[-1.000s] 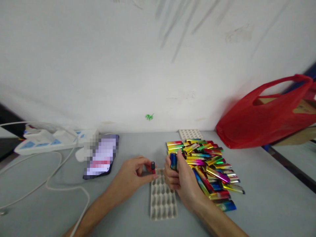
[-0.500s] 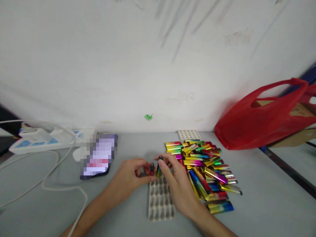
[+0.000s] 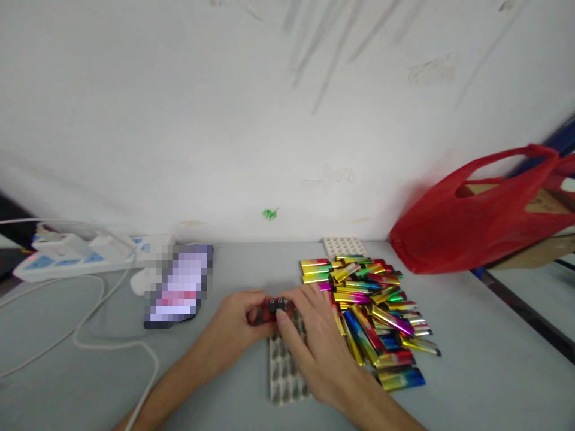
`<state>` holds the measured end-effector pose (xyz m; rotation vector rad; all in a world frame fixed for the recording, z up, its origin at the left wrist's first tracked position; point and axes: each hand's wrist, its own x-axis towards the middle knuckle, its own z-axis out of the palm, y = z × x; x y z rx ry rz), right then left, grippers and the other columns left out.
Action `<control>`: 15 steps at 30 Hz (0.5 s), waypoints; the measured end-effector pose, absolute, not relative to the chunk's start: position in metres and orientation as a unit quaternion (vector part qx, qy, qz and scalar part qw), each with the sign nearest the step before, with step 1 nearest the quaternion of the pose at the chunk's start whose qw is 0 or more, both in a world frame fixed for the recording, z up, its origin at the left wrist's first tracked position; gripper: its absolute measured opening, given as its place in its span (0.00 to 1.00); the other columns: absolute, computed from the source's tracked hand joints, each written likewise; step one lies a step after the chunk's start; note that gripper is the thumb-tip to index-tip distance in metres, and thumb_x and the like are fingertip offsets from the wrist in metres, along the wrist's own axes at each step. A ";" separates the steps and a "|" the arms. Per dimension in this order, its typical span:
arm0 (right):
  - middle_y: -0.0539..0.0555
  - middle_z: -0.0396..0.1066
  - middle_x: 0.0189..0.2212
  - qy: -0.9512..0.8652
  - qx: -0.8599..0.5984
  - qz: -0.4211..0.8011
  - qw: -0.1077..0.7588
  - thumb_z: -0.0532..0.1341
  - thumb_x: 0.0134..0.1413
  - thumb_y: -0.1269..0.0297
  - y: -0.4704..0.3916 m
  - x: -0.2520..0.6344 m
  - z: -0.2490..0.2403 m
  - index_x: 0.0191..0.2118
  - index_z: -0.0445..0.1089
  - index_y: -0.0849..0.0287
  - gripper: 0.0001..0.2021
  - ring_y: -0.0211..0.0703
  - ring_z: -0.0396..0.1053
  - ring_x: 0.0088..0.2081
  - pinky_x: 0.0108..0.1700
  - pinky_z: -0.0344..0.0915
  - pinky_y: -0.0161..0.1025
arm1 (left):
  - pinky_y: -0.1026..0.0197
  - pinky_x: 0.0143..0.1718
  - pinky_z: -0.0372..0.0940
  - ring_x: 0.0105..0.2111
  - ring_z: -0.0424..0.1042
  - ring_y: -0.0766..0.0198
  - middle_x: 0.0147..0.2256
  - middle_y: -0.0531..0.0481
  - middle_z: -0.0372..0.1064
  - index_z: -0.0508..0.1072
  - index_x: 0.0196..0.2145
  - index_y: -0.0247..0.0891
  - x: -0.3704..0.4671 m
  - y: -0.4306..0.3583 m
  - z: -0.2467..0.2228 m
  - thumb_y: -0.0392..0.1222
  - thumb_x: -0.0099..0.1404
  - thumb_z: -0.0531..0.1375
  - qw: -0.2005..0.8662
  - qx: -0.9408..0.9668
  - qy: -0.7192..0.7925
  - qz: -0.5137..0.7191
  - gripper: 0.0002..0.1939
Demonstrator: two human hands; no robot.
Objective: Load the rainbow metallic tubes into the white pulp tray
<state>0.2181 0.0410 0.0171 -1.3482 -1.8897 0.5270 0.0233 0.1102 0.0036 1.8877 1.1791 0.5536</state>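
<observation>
Above the far end of a pale grey slotted tray (image 3: 275,383), two black-tipped shiny sticks (image 3: 276,304) stand upright side by side. My left hand (image 3: 242,317) is closed with fingers and thumb around the left one. The right one is gripped by my right hand (image 3: 309,341), its thumb on the black tip. Their coloured bodies are mostly hidden by my fingers, and I cannot tell whether their lower ends sit in slots. The tray's visible slots are oval, and my right hand covers part of it. A pile of similar metallic sticks (image 3: 375,311) lies right of my right hand.
A second slotted tray (image 3: 345,246) lies behind the pile by the wall. At left are a phone (image 3: 182,284), a white power strip (image 3: 153,245) and a loose white cable (image 3: 117,344). A red bag (image 3: 471,221) with cardboard stands at right.
My right hand has moved left and slightly down with its stick, bringing it close beside the stick in my left hand. My left hand has barely moved.
</observation>
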 end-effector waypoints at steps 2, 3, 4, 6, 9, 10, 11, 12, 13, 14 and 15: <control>0.57 0.73 0.49 -0.726 -0.549 0.175 0.376 0.54 0.80 0.64 0.041 0.218 0.013 0.54 0.73 0.53 0.10 0.56 0.67 0.53 0.56 0.63 0.54 | 0.60 0.31 0.53 0.28 0.61 0.62 0.26 0.58 0.59 0.67 0.23 0.41 0.024 0.110 0.004 0.54 0.61 0.69 0.405 0.751 0.471 0.226 0.19; 0.59 0.72 0.50 -0.720 -0.565 0.149 0.374 0.54 0.78 0.66 0.042 0.218 0.010 0.56 0.72 0.54 0.11 0.58 0.67 0.54 0.57 0.64 0.56 | 0.60 0.31 0.53 0.28 0.61 0.62 0.26 0.58 0.59 0.66 0.23 0.42 0.024 0.110 0.004 0.54 0.61 0.69 0.401 0.751 0.473 0.228 0.20; 0.61 0.72 0.51 -0.715 -0.583 0.120 0.367 0.54 0.76 0.69 0.043 0.218 0.007 0.57 0.72 0.55 0.13 0.60 0.67 0.55 0.58 0.64 0.58 | 0.60 0.31 0.53 0.28 0.62 0.62 0.26 0.58 0.59 0.65 0.23 0.42 0.024 0.110 0.005 0.55 0.61 0.69 0.397 0.752 0.475 0.228 0.21; 0.64 0.72 0.52 -0.709 -0.618 0.063 0.334 0.56 0.70 0.74 0.045 0.218 0.002 0.58 0.72 0.57 0.16 0.63 0.67 0.55 0.58 0.65 0.61 | 0.60 0.32 0.53 0.28 0.62 0.61 0.26 0.58 0.59 0.65 0.23 0.42 0.025 0.111 0.006 0.55 0.61 0.70 0.389 0.754 0.478 0.228 0.23; 0.65 0.75 0.50 -0.715 -0.643 0.012 0.273 0.58 0.66 0.77 0.047 0.218 -0.001 0.55 0.74 0.58 0.16 0.66 0.70 0.53 0.56 0.65 0.62 | 0.59 0.31 0.52 0.28 0.62 0.61 0.26 0.58 0.59 0.67 0.23 0.42 0.024 0.111 0.006 0.56 0.61 0.71 0.380 0.757 0.483 0.224 0.22; 0.65 0.76 0.49 -0.719 -0.643 0.004 0.263 0.58 0.66 0.77 0.047 0.217 -0.001 0.54 0.74 0.58 0.15 0.66 0.72 0.52 0.56 0.66 0.62 | 0.59 0.31 0.52 0.28 0.62 0.61 0.26 0.58 0.59 0.68 0.24 0.42 0.023 0.111 0.006 0.56 0.61 0.71 0.378 0.758 0.484 0.221 0.22; 0.65 0.77 0.50 -0.724 -0.639 -0.001 0.259 0.58 0.67 0.77 0.046 0.216 -0.002 0.53 0.74 0.58 0.15 0.66 0.73 0.51 0.55 0.66 0.62 | 0.59 0.31 0.52 0.27 0.62 0.61 0.25 0.58 0.60 0.69 0.24 0.42 0.023 0.111 0.005 0.57 0.61 0.71 0.377 0.758 0.485 0.218 0.21; 0.64 0.78 0.50 -0.730 -0.632 -0.003 0.261 0.57 0.67 0.78 0.046 0.215 -0.002 0.53 0.75 0.57 0.15 0.65 0.74 0.51 0.55 0.66 0.61 | 0.59 0.31 0.52 0.27 0.62 0.60 0.25 0.58 0.60 0.69 0.24 0.42 0.023 0.110 0.004 0.57 0.61 0.71 0.376 0.759 0.486 0.216 0.21; 0.63 0.79 0.50 -0.736 -0.622 0.000 0.267 0.57 0.67 0.80 0.045 0.214 -0.002 0.52 0.75 0.57 0.16 0.63 0.75 0.51 0.56 0.66 0.59 | 0.59 0.31 0.52 0.27 0.62 0.60 0.25 0.58 0.60 0.69 0.24 0.42 0.023 0.110 0.003 0.57 0.61 0.71 0.375 0.759 0.487 0.215 0.21; 0.62 0.80 0.51 -0.745 -0.609 0.008 0.273 0.57 0.67 0.81 0.044 0.214 -0.003 0.53 0.75 0.56 0.17 0.62 0.75 0.51 0.56 0.66 0.58 | 0.59 0.30 0.52 0.27 0.62 0.60 0.25 0.58 0.60 0.68 0.23 0.42 0.023 0.111 0.003 0.57 0.61 0.71 0.374 0.760 0.487 0.214 0.22; 0.61 0.81 0.51 -0.753 -0.595 0.019 0.280 0.56 0.68 0.82 0.044 0.213 -0.004 0.53 0.76 0.55 0.18 0.60 0.76 0.51 0.55 0.67 0.55 | 0.59 0.30 0.52 0.27 0.62 0.60 0.25 0.58 0.60 0.66 0.23 0.42 0.023 0.111 0.002 0.57 0.61 0.70 0.373 0.760 0.488 0.213 0.22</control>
